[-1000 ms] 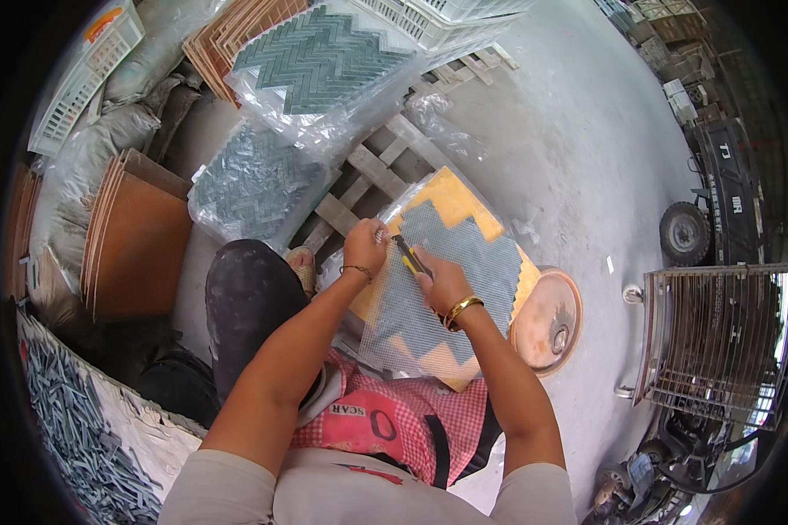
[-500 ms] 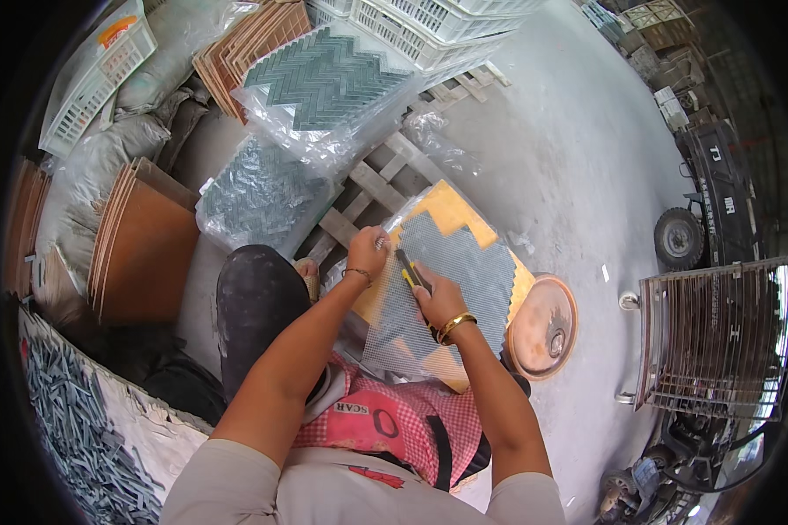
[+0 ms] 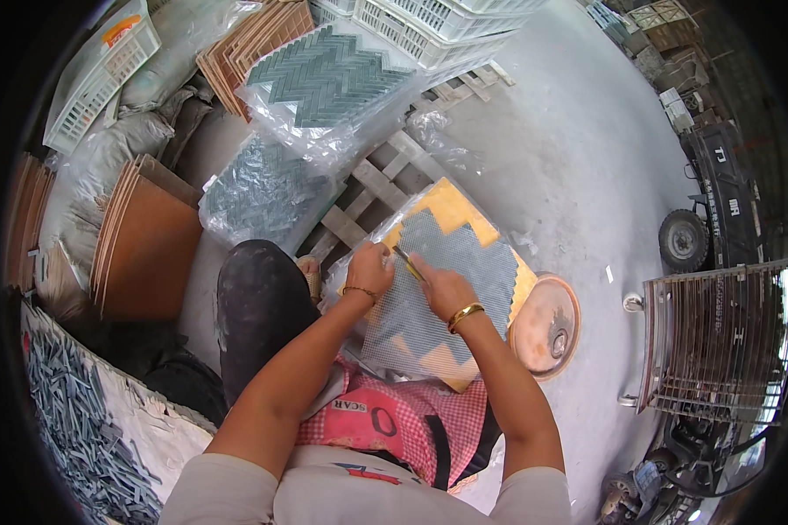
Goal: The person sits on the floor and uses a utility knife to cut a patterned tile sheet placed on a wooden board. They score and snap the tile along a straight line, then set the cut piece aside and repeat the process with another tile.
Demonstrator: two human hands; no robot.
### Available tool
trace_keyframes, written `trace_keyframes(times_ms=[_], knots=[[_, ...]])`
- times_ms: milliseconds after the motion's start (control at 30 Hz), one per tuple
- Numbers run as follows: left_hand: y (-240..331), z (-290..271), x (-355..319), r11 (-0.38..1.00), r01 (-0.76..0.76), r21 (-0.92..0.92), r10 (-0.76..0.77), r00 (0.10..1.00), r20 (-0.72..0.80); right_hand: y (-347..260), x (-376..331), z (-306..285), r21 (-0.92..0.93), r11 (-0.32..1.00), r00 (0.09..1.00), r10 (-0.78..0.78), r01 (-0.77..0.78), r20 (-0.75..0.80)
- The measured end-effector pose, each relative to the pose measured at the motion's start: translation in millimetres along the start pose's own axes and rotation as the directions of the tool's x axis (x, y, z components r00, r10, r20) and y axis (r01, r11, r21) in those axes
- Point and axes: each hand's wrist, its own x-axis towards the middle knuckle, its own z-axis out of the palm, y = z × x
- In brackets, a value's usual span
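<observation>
A grey mesh-backed tile sheet (image 3: 451, 284) with a zigzag edge lies on a yellow board (image 3: 453, 208) in front of my lap. Loose mesh (image 3: 383, 337) spreads past its left and near sides. My left hand (image 3: 370, 269) is closed in a pinch at the sheet's left edge, on the mesh. My right hand (image 3: 446, 291) grips a yellow and black utility knife (image 3: 409, 262) just to the right of it. The knife's tip points toward my left fingers, and most of its handle is hidden in my palm.
Beyond the board are wooden pallet slats (image 3: 379, 186) and plastic-wrapped herringbone tile sheets (image 3: 333, 79). A round brown lid (image 3: 545, 328) is to the right. Brown boards (image 3: 149, 245) stand at left, near loose tile strips (image 3: 83, 429). A wheeled cart (image 3: 718, 341) stands far right.
My left hand has slid slightly down along the sheet's edge. My right hand has shifted a little up and right, with the knife turned so less of its yellow handle shows.
</observation>
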Motion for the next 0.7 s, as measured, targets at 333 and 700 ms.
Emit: trace_keyframes(times_ms=[333, 700], knots=[[-1, 2, 9, 0.996, 0.063, 0.064, -0.067, 0.996, 0.063, -4, 5, -1, -0.139, 0.99, 0.998, 0.015, -0.007, 0.062], [-10, 5, 10, 0.994, 0.108, 0.005, -0.108, 0.993, 0.045, 2, -7, 1, 0.059, 0.997, 0.995, 0.05, -0.055, 0.083]])
